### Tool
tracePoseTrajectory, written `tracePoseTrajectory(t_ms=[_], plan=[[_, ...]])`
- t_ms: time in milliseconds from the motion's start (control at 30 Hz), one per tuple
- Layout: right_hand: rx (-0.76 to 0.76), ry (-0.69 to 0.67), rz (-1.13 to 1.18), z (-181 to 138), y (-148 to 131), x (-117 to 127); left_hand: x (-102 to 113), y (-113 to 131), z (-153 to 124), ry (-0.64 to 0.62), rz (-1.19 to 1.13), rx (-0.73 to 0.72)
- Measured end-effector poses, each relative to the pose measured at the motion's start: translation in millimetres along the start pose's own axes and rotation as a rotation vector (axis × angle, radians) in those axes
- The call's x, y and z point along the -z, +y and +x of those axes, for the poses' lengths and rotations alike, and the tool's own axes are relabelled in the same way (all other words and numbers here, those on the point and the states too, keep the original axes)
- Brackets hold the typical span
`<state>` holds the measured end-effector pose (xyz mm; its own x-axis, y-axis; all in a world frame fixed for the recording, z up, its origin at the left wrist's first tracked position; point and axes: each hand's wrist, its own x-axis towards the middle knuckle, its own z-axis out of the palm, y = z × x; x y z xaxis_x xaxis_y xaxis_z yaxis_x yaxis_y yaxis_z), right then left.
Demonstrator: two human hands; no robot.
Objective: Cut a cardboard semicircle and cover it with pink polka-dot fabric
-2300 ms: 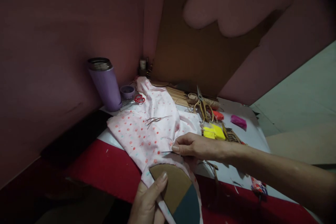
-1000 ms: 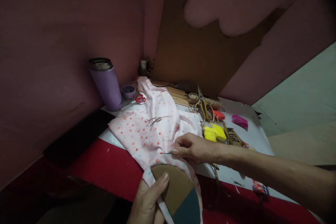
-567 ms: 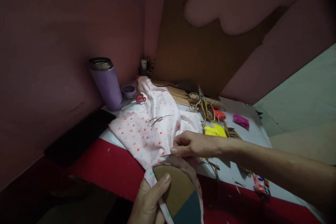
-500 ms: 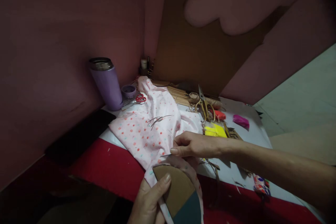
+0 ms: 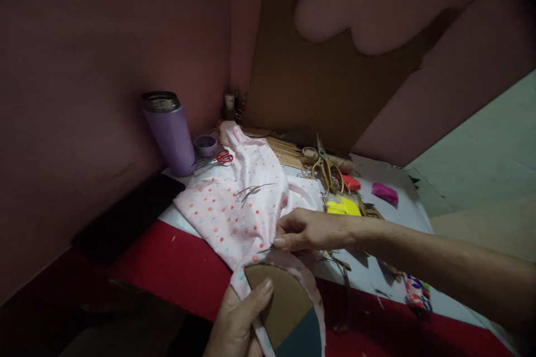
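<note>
A pink cloth with red and teal dots point(image 5: 243, 201) lies over the table, its near edge folded round a brown and teal cardboard disc point(image 5: 287, 312). My left hand point(image 5: 237, 323) grips the disc's left rim, thumb pressed on the cardboard. My right hand point(image 5: 312, 230) reaches in from the right, fingers pinched on a thin needle point(image 5: 264, 250) whose tip meets the cloth fold at the disc's upper rim. A loose tangle of dark thread point(image 5: 251, 189) rests on the cloth.
A purple tumbler point(image 5: 170, 134), a small purple cup point(image 5: 205, 145) and red-handled scissors point(image 5: 218, 159) stand at the back left. Gold scissors point(image 5: 326, 167), bamboo sticks point(image 5: 287, 150), yellow pieces point(image 5: 343, 207) and a magenta piece point(image 5: 383, 192) lie behind my right hand. A dark flat object point(image 5: 125, 215) lies at left.
The needle's tip has gone lower and closer to the cloth fold on the disc's rim, so less of it shows. My left hand and the disc shifted slightly right.
</note>
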<state>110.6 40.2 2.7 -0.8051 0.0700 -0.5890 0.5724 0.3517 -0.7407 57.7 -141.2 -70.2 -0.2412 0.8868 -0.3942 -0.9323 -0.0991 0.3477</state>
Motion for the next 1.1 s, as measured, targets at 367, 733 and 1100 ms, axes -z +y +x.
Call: tracePoseTrajectory(t_ms=[367,733,1100], plan=[[-0.015,0.053,0.005,2.2,-2.5,-6.8,0.7,0.9,-0.7,0.012,0.033,0.006],[-0.004,0.029,-0.002,1.0,-1.6,-7.3,-2.7,2.0,-1.4,-0.002,0.015,-0.005],[0.025,0.057,-0.112,3.3,-2.9,-2.7,-1.3,0.3,-3.4,0.043,0.05,0.016]])
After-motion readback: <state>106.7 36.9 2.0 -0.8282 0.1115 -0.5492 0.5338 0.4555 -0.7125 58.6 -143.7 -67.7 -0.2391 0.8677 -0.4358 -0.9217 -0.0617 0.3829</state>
